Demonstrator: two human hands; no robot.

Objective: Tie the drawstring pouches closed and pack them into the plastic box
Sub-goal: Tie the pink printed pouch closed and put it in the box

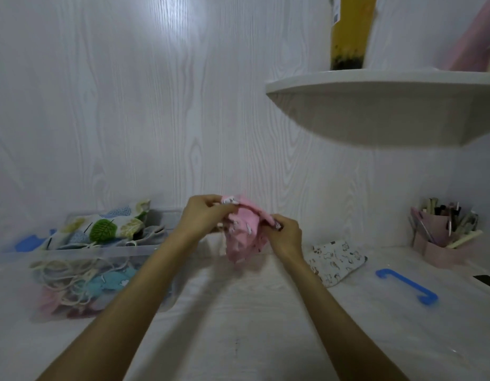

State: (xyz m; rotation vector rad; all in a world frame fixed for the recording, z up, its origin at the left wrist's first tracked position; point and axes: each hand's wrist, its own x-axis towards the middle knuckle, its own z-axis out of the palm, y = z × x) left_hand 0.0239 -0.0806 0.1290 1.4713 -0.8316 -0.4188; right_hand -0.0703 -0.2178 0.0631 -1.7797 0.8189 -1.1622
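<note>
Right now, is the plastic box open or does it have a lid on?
Open. The plastic box has no lid on; the leaf-print pouch pokes up over its rim.

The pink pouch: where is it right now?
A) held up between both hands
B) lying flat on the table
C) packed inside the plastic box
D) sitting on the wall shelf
A: the pink pouch hangs above the table, gripped at its top by the left hand and the right hand, to the right of the plastic box.
</note>
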